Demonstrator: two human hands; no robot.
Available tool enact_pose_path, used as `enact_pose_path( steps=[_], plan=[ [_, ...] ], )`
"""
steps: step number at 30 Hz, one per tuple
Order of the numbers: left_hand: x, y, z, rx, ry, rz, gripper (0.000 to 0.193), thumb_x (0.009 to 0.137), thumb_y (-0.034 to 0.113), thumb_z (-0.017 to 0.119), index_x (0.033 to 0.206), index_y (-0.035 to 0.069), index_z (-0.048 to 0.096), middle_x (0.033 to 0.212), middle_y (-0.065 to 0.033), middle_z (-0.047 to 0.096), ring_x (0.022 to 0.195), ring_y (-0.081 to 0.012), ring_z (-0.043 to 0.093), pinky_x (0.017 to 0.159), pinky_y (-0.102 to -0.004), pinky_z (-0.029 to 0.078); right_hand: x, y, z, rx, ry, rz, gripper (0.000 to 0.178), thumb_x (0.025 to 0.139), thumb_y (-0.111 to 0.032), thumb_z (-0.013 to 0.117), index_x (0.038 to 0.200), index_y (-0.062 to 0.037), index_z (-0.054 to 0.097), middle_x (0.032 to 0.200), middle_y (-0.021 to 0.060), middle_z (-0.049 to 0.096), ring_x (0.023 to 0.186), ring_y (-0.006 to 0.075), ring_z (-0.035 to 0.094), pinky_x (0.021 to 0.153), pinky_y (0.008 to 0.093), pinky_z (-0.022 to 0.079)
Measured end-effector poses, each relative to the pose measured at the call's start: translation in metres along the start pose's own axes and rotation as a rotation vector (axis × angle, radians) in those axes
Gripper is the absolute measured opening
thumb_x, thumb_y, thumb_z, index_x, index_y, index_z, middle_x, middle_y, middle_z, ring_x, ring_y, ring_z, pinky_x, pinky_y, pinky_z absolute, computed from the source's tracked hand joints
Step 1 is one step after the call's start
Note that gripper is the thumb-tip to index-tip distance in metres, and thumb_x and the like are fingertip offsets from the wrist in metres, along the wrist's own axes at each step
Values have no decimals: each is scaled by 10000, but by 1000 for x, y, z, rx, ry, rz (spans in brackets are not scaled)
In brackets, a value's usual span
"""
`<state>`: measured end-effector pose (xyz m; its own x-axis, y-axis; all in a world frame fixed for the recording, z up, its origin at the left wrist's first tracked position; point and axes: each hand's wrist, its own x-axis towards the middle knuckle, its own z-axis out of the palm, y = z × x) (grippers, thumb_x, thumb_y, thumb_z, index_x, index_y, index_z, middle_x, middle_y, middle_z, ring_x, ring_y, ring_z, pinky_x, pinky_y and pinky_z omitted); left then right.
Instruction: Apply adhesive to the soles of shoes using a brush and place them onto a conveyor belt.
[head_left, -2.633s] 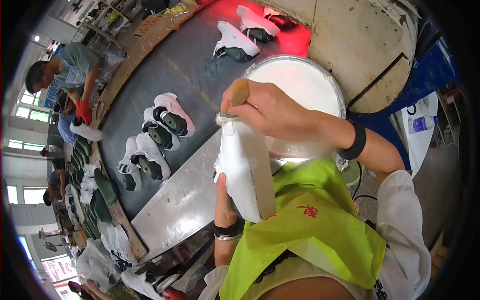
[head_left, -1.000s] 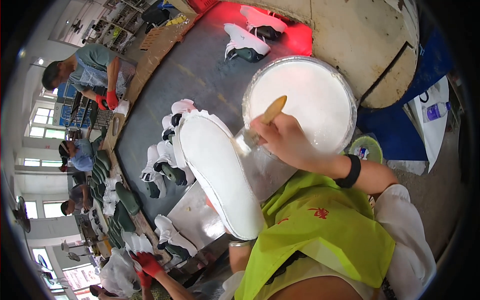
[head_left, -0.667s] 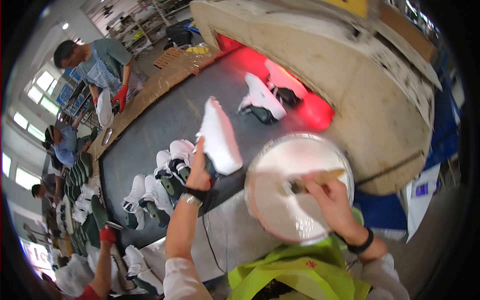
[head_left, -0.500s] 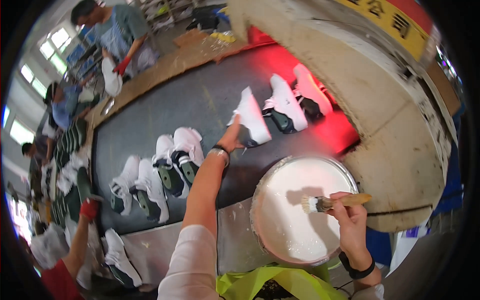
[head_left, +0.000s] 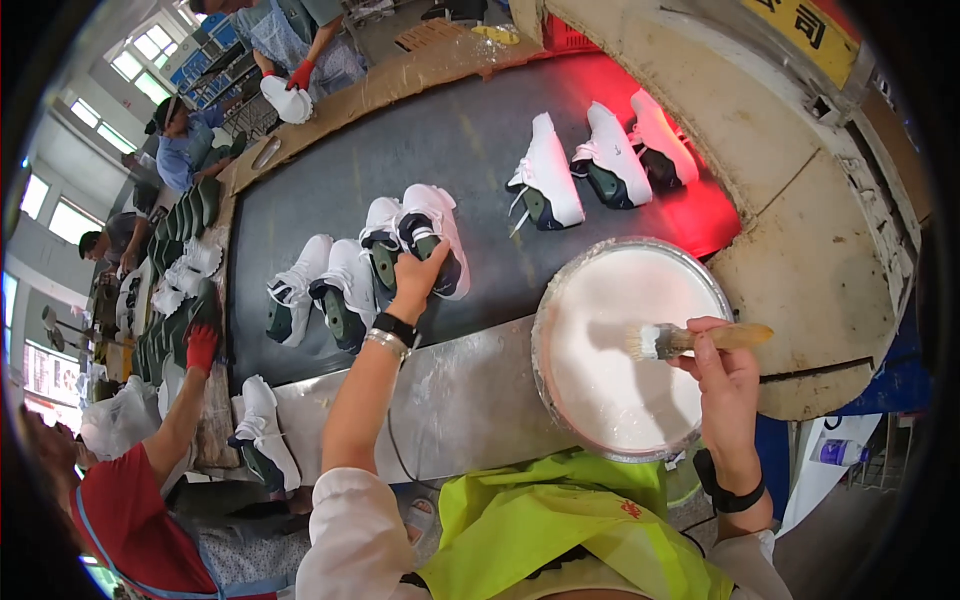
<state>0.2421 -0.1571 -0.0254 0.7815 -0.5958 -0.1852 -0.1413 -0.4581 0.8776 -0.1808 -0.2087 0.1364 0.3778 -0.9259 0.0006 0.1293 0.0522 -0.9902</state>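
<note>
My left hand [head_left: 419, 277] has its fingers closed round the dark green shoe last end of a white shoe [head_left: 437, 212], the rightmost in a group of several on the grey belt [head_left: 480, 270]. In my right hand [head_left: 728, 375] is a paintbrush [head_left: 742, 336] with a wooden handle, bristles pointing left. The brush hangs over a round tub [head_left: 541, 345] of milky white liquid. Farther right on the belt, three more white shoes lie on their sides, among them a near one [head_left: 548, 175] and a far one [head_left: 663, 140] in red light.
A beige machine housing [head_left: 800, 230] borders the belt at right, red light glowing beneath it. At left, a red-gloved co-worker's hand [head_left: 202, 348] touches dark green soles. One white shoe [head_left: 262, 425] rests on the metal ledge [head_left: 450, 400]. Another person across the belt handles a white shoe part [head_left: 287, 98].
My left hand has let go of the shoe by the two at the red light and moved left to the group. My view has shifted; the brush stays over the tub.
</note>
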Motion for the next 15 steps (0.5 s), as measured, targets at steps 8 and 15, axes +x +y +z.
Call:
enact_pose_path(
  steps=[8,15],
  plan=[
    [74,38,70,619,598,-32,1024,655,674,715,1114,-195,429,1021,-301,618,944,-382,654,834,-429,517,-5,1,-8,-33,130,23,161,962,-83,528,1057,31,589,1053,94,584,898,164,604,728,336,573],
    [125,24,27,391,348,-16,925,660,658,704,1085,-149,547,991,-271,666,974,-376,652,875,-401,491,16,18,-14,-124,150,114,162,962,-85,521,1040,43,582,1070,108,564,907,185,606,721,341,576]
  ],
)
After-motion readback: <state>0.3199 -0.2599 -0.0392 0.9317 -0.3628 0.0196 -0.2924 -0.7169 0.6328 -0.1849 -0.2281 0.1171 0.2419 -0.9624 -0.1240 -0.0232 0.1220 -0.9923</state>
